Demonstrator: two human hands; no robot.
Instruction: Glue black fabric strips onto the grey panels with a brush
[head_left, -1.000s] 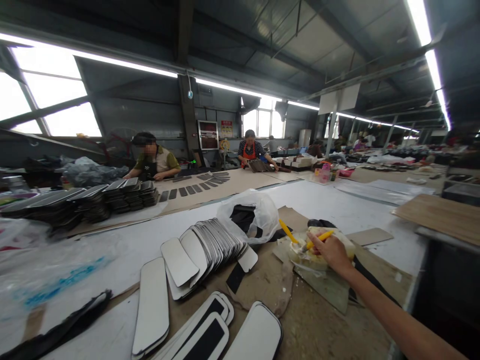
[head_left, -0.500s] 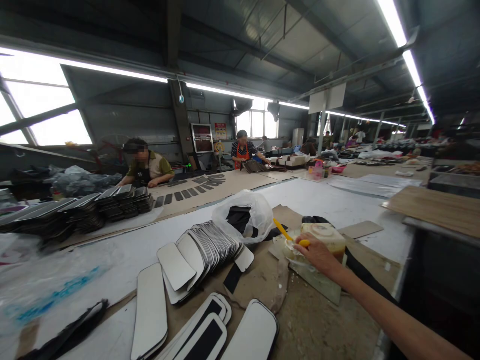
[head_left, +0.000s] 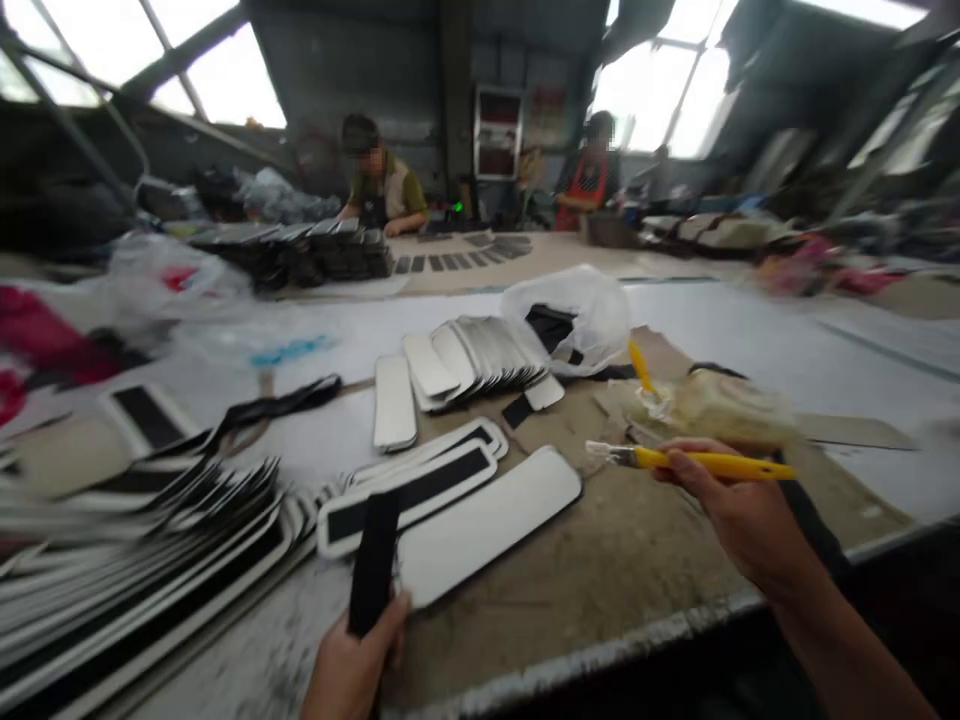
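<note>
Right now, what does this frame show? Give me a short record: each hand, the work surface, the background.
Left hand: holds a black strip
Right hand: holds a yellow-handled brush, bristles pointing left, whitish
Work surface: brown, with a white panel between the hands
Beyond: a row of white panels; a translucent bag holding black material
Background: a person in a red apron, blurred

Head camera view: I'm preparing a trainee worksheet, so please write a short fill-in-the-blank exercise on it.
The right hand holds a paintbrush with a ____ handle.
The left hand holds a strip whose colour is ____.
The paintbrush's bristles point toward the picture's ____ edge.

Missing words: yellow; black; left.
</note>
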